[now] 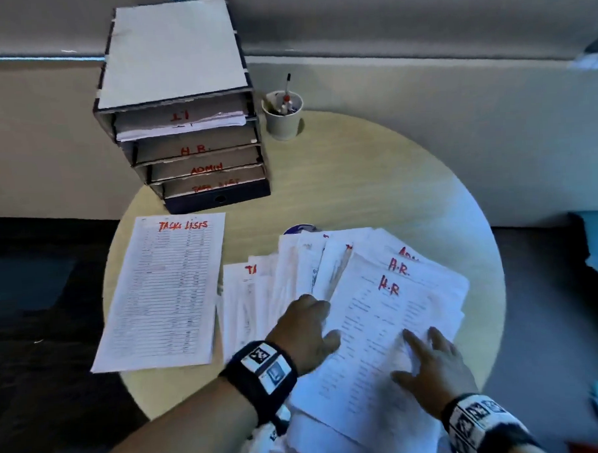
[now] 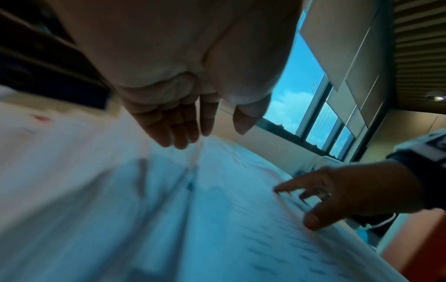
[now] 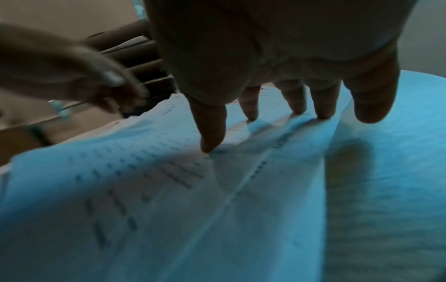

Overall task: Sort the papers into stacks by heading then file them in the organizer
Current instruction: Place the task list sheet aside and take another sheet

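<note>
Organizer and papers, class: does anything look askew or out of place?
Yes. The unsorted pile is fanned out unevenly, headings mixed. In the organizer, the top slot's papers stick out over the front edge.

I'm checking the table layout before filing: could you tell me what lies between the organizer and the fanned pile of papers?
In the head view, only bare table top lies between the organizer and the fanned pile.
</note>
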`<state>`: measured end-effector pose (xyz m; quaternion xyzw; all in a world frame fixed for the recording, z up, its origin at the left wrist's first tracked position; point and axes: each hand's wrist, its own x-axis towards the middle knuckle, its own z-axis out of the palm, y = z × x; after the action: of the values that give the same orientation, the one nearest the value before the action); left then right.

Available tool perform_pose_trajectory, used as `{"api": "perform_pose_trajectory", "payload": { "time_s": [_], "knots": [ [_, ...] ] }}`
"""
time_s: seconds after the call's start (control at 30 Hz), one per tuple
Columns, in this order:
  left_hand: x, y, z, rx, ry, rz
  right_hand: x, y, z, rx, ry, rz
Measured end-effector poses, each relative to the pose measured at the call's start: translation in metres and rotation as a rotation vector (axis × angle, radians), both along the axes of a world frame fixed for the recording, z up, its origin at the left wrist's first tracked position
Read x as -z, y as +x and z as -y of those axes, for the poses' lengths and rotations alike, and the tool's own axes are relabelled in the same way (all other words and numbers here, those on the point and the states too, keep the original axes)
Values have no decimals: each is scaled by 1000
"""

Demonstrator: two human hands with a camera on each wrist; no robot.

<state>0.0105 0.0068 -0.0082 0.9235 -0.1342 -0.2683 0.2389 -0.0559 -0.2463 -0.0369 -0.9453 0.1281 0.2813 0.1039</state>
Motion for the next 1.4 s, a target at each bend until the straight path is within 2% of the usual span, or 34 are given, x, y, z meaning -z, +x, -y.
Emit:
{"api": "perform_pose_trajectory", "payload": {
  "time_s": [0.07,0.17,0.3,0.47,0.6,0.67,0.73,0.8,0.9,1.03,1.13,1.27,1.4],
  "knots": [
    [13,2,39,-67,122,-78,-2,-5,3,-75,-14,1],
    [22,6,69,-322,153,-145,-1,-9,8,-148,18,1],
    [24,11,82,-417,255,-3,1,-8,21,-285,69,-39],
    [25,29,85,-475,78,-117,7,-5,37,-382,133,-9],
    [20,29,81,-562,-17,1,6,-4,46,-385,202,35],
    [20,25,73,-606,-146,-4,0,1,51,-274,282,123],
    [22,20,64,-615,-230,2,-6,15,57,-47,378,249],
    [29,15,54,-614,-284,17,-9,35,62,104,386,320],
    [33,10,45,-609,-330,10,-7,64,66,215,386,243],
    [32,7,38,-624,-380,-24,1,79,58,379,518,197],
    [30,4,33,-649,-447,-51,4,74,50,536,699,238],
    [34,0,21,-730,-488,-86,10,58,40,750,1022,198],
    [25,-4,17,-698,-612,-176,9,31,54,750,1065,288]
  ]
}}
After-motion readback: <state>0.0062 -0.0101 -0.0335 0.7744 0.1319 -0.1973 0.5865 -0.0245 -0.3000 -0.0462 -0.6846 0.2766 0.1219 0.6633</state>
